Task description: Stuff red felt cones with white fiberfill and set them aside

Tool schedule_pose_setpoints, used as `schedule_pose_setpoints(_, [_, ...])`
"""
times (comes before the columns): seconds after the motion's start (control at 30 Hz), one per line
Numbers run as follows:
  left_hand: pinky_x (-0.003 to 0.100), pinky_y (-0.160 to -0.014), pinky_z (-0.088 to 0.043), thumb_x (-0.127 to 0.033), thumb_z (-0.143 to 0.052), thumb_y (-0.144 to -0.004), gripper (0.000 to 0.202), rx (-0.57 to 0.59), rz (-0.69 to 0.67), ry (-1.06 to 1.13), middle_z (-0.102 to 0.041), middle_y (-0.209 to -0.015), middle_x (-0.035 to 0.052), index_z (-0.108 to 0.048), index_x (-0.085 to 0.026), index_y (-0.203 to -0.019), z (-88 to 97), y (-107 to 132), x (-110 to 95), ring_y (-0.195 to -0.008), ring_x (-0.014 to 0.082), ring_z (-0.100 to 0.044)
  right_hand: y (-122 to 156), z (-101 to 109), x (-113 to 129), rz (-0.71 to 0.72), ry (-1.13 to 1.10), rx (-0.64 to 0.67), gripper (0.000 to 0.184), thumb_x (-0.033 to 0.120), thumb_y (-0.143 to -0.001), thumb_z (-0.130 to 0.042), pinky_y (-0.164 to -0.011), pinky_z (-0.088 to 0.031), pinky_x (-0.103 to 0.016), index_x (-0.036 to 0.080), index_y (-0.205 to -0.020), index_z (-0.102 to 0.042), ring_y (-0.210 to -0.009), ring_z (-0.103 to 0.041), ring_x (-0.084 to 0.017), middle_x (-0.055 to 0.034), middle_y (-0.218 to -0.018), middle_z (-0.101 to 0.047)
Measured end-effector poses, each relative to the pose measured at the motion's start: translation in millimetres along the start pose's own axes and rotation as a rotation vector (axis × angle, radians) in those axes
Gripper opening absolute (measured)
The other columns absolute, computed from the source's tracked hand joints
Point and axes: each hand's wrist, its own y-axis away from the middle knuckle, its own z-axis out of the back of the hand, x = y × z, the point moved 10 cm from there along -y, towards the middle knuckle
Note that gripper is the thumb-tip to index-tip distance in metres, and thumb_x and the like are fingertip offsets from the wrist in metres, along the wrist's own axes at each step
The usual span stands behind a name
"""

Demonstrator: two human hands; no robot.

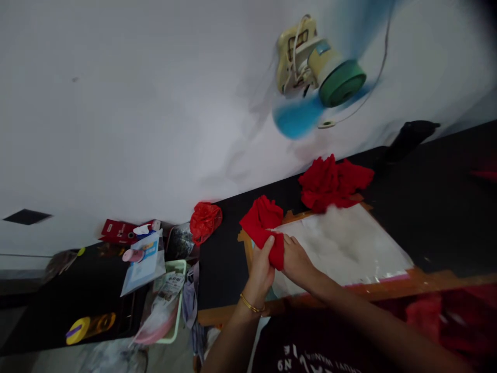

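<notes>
Both of my hands grip one piece of red cloth over the near left corner of a wooden-framed board with a white sheet on it. My left hand, with a gold bangle at the wrist, has its fingers wrapped round the cloth's lower end. My right hand pinches the same end from the right. A pile of red cloth pieces lies at the board's far edge. A crumpled red bag sits to the left on the black table.
A spinning blue-bladed fan hangs on the white wall above the table. To the left stand a green basket with packets, a red packet, a blue card and a yellow and purple reel. A black object lies far right.
</notes>
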Motion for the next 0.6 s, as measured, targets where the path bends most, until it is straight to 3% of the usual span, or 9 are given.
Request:
schedule_pose_setpoints(0.13, [0.033,-0.100,-0.047,-0.025,-0.080,-0.070,0.037,-0.045,0.023,0.054,-0.074,-0.107,0.0079,-0.070,-0.016,-0.105,4.0,-8.3,2.3,-0.103,0.0216,-0.068,-5.7,1.0,-11.6,-0.030,-0.150,0.056,0.029,0.009,-0.085,-0.053,-0.083,-0.049,-0.040,0.016,-0.111,-0.065,-0.096,-0.056,-0.027,-0.0126,-0.103,-0.066])
schedule_pose_setpoints(0.27, [0.035,-0.094,-0.051,-0.031,-0.076,-0.074,0.029,-0.111,0.165,0.138,-0.075,-0.098,0.0078,-0.070,-0.015,-0.097,20.8,-23.0,9.0,-0.097,0.0220,-0.069,4.7,30.3,-34.3,-0.062,-0.396,-0.086,0.043,0.016,-0.088,-0.055,-0.101,-0.046,-0.045,0.022,-0.130,-0.054,-0.118,-0.051,-0.025,-0.0111,-0.127,-0.057])
schedule_pose_setpoints(0.37, [0.034,-0.090,-0.053,-0.036,-0.075,-0.075,0.031,-0.118,0.237,0.145,-0.074,-0.095,0.0080,-0.070,-0.015,-0.096,26.1,-27.1,14.2,-0.091,0.0212,-0.070,14.4,36.0,-47.4,-0.153,-0.455,-0.143,0.050,0.027,-0.087,-0.061,-0.101,-0.048,-0.046,0.026,-0.135,-0.048,-0.122,-0.050,-0.026,-0.0119,-0.133,-0.051])
schedule_pose_setpoints(0.5, [0.029,-0.080,-0.054,-0.038,-0.077,-0.074,0.033,-0.093,0.241,0.151,-0.073,-0.090,0.0068,-0.069,-0.013,-0.094,17.3,-21.2,22.4,-0.078,0.0167,-0.068,11.8,14.1,-44.0,-0.197,-0.513,-0.088,0.031,0.019,-0.084,-0.056,-0.091,-0.053,-0.039,0.022,-0.115,-0.062,-0.110,-0.059,-0.024,-0.0109,-0.117,-0.060])
schedule_pose_setpoints(0.6, [0.028,-0.080,-0.053,-0.034,-0.080,-0.070,0.039,-0.073,0.171,0.102,-0.073,-0.096,0.0064,-0.068,-0.014,-0.101,10.8,-17.0,22.1,-0.080,0.0157,-0.068,7.0,2.1,-56.2,-0.321,-0.578,-0.126,0.022,0.013,-0.081,-0.049,-0.083,-0.054,-0.035,0.020,-0.094,-0.065,-0.094,-0.065,-0.021,-0.0074,-0.101,-0.068])
